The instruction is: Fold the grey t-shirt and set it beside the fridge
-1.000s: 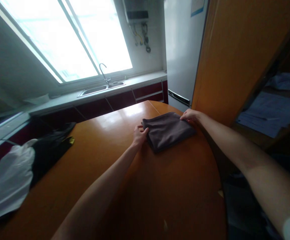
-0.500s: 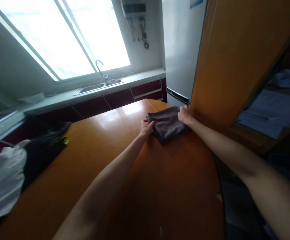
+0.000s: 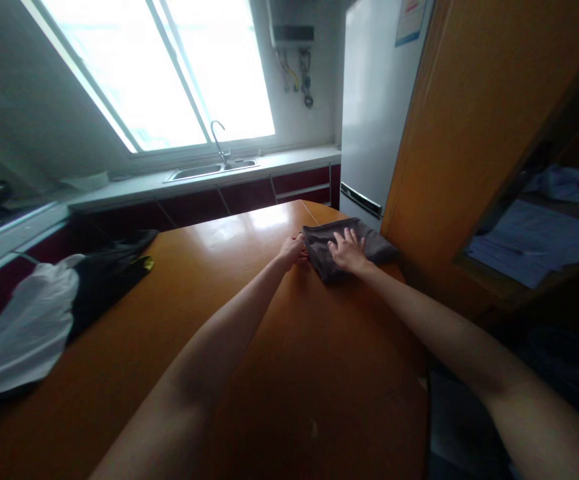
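Observation:
A dark grey-brown folded cloth (image 3: 323,261), perhaps a garment, lies flat near the far right end of the wooden table (image 3: 249,320). My left hand (image 3: 293,251) is closed at the cloth's left edge, with the fingertips pinching its layers. On top of the cloth my right hand (image 3: 348,251) rests palm down, its fingers spread. Part of the cloth is hidden beneath that hand.
White and black clothes (image 3: 34,317) are heaped along the table's left edge. Beyond the table runs a counter with a sink (image 3: 196,171) and faucet. A fridge (image 3: 376,100) and wooden cabinet (image 3: 444,133) stand at the right, with papers (image 3: 534,237) on a shelf.
My right hand has moved left from the cloth's far right corner onto its middle, and its fingers have spread. My left hand stays at the left edge. The camera view has shifted slightly.

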`<state>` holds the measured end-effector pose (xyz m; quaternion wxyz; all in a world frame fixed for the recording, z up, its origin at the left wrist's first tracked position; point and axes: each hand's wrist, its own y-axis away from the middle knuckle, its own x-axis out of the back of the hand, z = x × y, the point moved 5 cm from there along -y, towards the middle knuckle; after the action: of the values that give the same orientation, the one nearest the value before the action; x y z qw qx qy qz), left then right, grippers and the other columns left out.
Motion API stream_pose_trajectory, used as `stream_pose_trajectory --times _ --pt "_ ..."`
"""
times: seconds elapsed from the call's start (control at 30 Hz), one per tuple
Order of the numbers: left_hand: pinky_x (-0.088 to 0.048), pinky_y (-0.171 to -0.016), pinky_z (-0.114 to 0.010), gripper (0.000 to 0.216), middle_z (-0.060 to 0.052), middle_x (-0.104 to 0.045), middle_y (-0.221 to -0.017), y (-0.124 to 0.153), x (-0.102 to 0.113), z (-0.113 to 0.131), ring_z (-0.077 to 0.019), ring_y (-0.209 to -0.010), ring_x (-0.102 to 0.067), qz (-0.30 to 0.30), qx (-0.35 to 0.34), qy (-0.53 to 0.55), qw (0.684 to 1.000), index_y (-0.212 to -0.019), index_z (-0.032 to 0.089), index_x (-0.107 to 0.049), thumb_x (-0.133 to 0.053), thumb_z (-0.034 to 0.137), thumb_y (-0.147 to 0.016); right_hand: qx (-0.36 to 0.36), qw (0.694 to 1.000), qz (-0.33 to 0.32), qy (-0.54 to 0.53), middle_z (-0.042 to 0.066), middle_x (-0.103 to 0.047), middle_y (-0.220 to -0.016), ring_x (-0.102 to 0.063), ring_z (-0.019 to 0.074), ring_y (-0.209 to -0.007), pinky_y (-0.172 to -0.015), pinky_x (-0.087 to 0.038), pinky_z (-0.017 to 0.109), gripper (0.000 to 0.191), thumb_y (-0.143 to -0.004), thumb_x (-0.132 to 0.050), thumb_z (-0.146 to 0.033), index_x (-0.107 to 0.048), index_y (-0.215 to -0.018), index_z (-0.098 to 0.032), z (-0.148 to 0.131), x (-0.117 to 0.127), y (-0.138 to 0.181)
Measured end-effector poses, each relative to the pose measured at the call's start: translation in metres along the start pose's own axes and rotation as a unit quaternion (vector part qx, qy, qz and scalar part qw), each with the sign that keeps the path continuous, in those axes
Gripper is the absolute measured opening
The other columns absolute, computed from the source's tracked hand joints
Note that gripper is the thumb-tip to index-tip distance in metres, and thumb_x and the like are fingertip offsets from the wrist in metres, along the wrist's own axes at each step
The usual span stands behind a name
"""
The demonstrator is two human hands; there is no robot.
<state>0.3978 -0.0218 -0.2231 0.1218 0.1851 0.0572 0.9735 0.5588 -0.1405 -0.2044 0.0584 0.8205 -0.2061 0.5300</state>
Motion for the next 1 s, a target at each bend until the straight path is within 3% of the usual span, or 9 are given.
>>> stream_pose_trajectory --times 0.2,0.37,0.47,0.6,0.67,0.77,0.83,0.9,1.0 --pt "-0.05 -0.084 -0.033 0.02 -0.013 -0.073 -0.102 0.016 0.074 -0.017 -0.0253 -0.099 -0.069 0.102 -0.072 -0.113 0.986 -0.106 0.016 -0.066 -0.057 0.027 -0.092 0.076 0.996 -0.032 -0.036 0.014 -0.017 -0.169 -0.011 0.0293 -0.156 -0.122 -0.011 0.061 0.06 -0.103 -0.031 -0.044 -0.039 -0.156 -0.018 -0.053 -0.014 -0.039" --pt "-0.051 -0.078 -0.032 0.03 -0.01 -0.073 -0.101 0.049 0.128 -0.058 -0.0218 -0.087 -0.069 0.119 -0.118 -0.146 0.975 -0.114 0.017 -0.066 -0.053 0.026 -0.088 0.09 0.993 -0.079 0.019 0.013 -0.013 -0.17 -0.008 0.0289 -0.156 -0.122 -0.008 0.061 0.069 -0.102 -0.035 -0.053 -0.026 -0.161 -0.018 -0.073 -0.059 -0.059" --pt "-0.053 -0.072 -0.031 0.037 -0.008 -0.072 -0.093 0.068 0.165 -0.074 -0.0205 -0.079 -0.068 0.114 -0.167 -0.131 0.971 -0.115 0.016 -0.064 -0.051 0.032 -0.085 0.087 0.992 -0.088 0.03 0.013 -0.015 -0.17 -0.008 0.0288 -0.156 -0.122 -0.004 0.06 0.073 -0.103 -0.031 -0.058 -0.022 -0.162 -0.017 -0.073 -0.071 -0.061" --pt "-0.054 -0.069 -0.032 0.043 -0.006 -0.073 -0.09 0.097 0.232 -0.092 -0.0211 -0.079 -0.069 0.143 -0.192 -0.082 0.967 -0.116 0.017 -0.062 -0.051 0.04 -0.082 0.076 0.997 -0.007 -0.022 0.013 -0.032 -0.165 -0.025 0.0281 -0.152 -0.121 -0.019 0.056 0.07 -0.103 -0.023 -0.061 -0.038 -0.156 -0.017 -0.052 -0.042 -0.058" --pt "-0.054 -0.068 -0.032 0.044 -0.006 -0.073 -0.089 0.114 0.267 -0.105 -0.0214 -0.078 -0.069 0.176 -0.187 -0.069 0.964 -0.115 0.017 -0.061 -0.051 0.042 -0.081 0.051 0.997 0.058 -0.022 0.015 -0.036 -0.162 -0.028 0.0279 -0.151 -0.121 -0.022 0.053 0.067 -0.105 -0.016 -0.054 -0.038 -0.155 -0.015 -0.024 -0.018 -0.05" --pt "-0.055 -0.069 -0.032 0.043 -0.005 -0.073 -0.088 0.137 0.309 -0.128 -0.0213 -0.078 -0.069 0.204 -0.178 -0.075 0.96 -0.114 0.017 -0.061 -0.052 0.043 -0.081 -0.024 0.991 0.132 -0.001 0.019 -0.034 -0.162 -0.023 0.0383 -0.152 -0.119 -0.015 0.063 0.063 -0.102 -0.027 -0.046 -0.041 -0.153 -0.012 0.034 0.01 -0.029" --pt "-0.055 -0.071 -0.033 0.043 -0.005 -0.072 -0.086 0.149 0.326 -0.14 -0.021 -0.077 -0.069 0.212 -0.175 -0.081 0.958 -0.114 0.017 -0.06 -0.053 0.043 -0.081 -0.059 0.989 0.135 0.0 0.025 -0.044 -0.154 -0.032 0.0435 -0.147 -0.115 -0.021 0.067 0.059 -0.099 -0.036 -0.042 -0.05 -0.146 -0.009 0.064 0.017 -0.014" --pt "-0.056 -0.071 -0.034 0.043 -0.005 -0.072 -0.085 0.156 0.334 -0.146 -0.0209 -0.076 -0.069 0.218 -0.171 -0.079 0.958 -0.114 0.017 -0.06 -0.052 0.044 -0.081 -0.059 0.988 0.144 -0.005 0.026 -0.053 -0.145 -0.041 0.0425 -0.142 -0.113 -0.026 0.067 0.052 -0.097 -0.038 -0.039 -0.058 -0.137 -0.012 0.073 0.022 -0.002" --pt "-0.057 -0.072 -0.036 0.043 -0.006 -0.073 -0.085 0.162 0.332 -0.144 -0.0216 -0.076 -0.07 0.205 -0.17 -0.081 0.961 -0.111 0.016 -0.061 -0.051 0.046 -0.082 -0.016 0.983 0.183 -0.023 0.022 -0.052 -0.145 -0.04 0.0344 -0.143 -0.117 -0.027 0.057 0.05 -0.1 -0.029 -0.036 -0.058 -0.136 -0.015 0.043 0.025 0.01"
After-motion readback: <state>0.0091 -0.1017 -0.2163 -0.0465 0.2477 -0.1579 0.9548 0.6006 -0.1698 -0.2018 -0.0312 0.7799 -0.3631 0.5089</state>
